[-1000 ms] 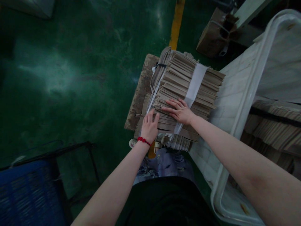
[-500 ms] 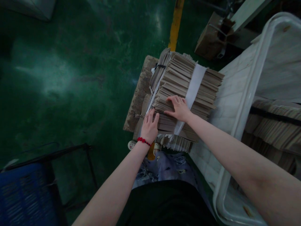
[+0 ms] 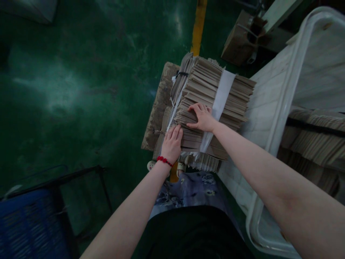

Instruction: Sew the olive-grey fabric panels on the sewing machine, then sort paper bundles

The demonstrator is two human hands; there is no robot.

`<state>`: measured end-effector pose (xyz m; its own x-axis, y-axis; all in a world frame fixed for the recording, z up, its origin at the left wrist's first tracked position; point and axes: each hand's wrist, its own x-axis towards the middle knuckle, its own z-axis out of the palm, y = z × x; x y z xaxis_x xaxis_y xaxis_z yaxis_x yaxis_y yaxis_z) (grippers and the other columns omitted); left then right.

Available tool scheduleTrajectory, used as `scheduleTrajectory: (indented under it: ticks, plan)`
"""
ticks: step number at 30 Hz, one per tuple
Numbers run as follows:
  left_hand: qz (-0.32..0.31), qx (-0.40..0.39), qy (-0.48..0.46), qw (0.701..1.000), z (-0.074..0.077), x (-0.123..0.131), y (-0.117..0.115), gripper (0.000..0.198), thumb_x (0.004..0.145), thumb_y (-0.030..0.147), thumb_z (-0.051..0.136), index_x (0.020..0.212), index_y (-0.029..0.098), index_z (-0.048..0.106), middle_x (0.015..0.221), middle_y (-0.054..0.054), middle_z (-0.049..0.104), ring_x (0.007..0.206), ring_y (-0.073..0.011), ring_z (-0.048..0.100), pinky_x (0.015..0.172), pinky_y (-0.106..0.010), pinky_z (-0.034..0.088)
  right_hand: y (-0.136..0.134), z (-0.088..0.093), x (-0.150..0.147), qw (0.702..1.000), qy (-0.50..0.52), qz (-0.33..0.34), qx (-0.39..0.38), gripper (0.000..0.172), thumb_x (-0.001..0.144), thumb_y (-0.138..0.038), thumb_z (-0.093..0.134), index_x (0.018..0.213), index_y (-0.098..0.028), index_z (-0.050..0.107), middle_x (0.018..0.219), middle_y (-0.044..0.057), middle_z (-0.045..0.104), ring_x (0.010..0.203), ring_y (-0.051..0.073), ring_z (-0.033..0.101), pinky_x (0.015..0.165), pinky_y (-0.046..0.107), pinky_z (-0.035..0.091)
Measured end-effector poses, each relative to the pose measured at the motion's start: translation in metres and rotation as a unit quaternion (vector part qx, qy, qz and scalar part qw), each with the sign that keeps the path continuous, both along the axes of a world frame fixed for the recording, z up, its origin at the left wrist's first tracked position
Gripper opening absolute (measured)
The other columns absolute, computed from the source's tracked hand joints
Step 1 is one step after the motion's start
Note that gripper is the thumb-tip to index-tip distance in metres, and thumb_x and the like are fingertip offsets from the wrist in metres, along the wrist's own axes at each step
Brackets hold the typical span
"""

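Observation:
A thick stack of brown cardboard sheets (image 3: 206,86), set on edge with a white band (image 3: 223,90) across it, stands in front of me. My left hand (image 3: 172,142), with a red bracelet at the wrist, lies along the stack's near left edge, its fingers stretched out. On top of the sheets, my right hand (image 3: 202,117) rests left of the band. Its thumb and fingers are spread apart over the sheet edges. More sheets, tied with a dark strap (image 3: 182,73), lie at the stack's left side.
Beneath the stack is a worn board (image 3: 157,104). A large white tub (image 3: 285,97) with bundled sheets (image 3: 312,140) inside stands at the right. A blue crate (image 3: 27,223) sits in a dark frame at lower left. A cardboard box (image 3: 237,43) is at the back.
My right hand has shifted slightly left, its thumb and fingers still spread on the sheets. The fingers of my left hand lie closer together. The view has moved slightly.

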<state>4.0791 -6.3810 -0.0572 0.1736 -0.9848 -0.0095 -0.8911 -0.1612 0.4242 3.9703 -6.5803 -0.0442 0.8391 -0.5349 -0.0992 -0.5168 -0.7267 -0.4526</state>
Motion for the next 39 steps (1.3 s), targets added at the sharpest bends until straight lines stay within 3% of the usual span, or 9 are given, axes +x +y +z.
scheduleTrajectory:
  ticks: [5,12,20,30,39]
  plan:
    - [0.003,-0.003,-0.005,1.0,-0.003,0.0,0.002,0.052,0.086,0.009,0.04,0.138,0.012,0.045,0.147,-0.013,0.043,0.136,-0.0299,0.035,0.112,-0.046,0.032,0.0,0.001,-0.001,1.0,0.01,0.016,0.002,0.068,0.07,-0.064,0.068,0.123,-0.026,0.048,0.126,0.01,0.051,0.118,0.035,0.045,0.094,0.051,0.033]
    - [-0.004,0.005,-0.002,1.0,0.0,0.0,0.002,0.054,0.085,0.007,0.04,0.139,0.011,0.044,0.149,-0.013,0.042,0.137,-0.0297,0.034,0.113,-0.046,0.031,0.004,-0.002,0.001,1.0,0.005,-0.016,-0.004,0.062,0.069,-0.057,0.07,0.12,-0.027,0.05,0.123,0.01,0.052,0.116,0.034,0.046,0.095,0.052,0.033]
    - [-0.011,0.015,-0.015,1.0,0.004,0.001,0.002,0.052,0.087,0.009,0.04,0.139,0.009,0.043,0.148,-0.014,0.042,0.136,-0.0296,0.035,0.112,-0.045,0.033,-0.003,0.002,0.0,0.999,0.045,0.008,0.024,0.062,0.075,-0.06,0.064,0.124,-0.027,0.046,0.13,0.01,0.049,0.122,0.034,0.041,0.096,0.049,0.031]
    - [-0.039,0.028,-0.053,0.997,0.009,0.001,-0.002,0.047,0.09,0.011,0.037,0.135,0.014,0.049,0.156,-0.007,0.033,0.134,-0.0298,0.038,0.108,-0.046,0.035,0.0,0.006,0.001,0.998,0.024,-0.018,0.052,0.059,0.071,-0.053,0.069,0.12,-0.028,0.05,0.127,0.008,0.051,0.121,0.033,0.043,0.098,0.05,0.031]
    - [-0.019,0.038,-0.065,0.997,0.015,-0.001,-0.005,0.041,0.091,0.014,0.038,0.129,0.015,0.054,0.143,-0.01,0.049,0.126,-0.0291,0.044,0.104,-0.043,0.037,-0.001,0.006,0.0,0.998,0.023,-0.017,0.061,0.061,0.071,-0.056,0.069,0.121,-0.028,0.05,0.128,0.009,0.05,0.122,0.034,0.042,0.099,0.051,0.029]
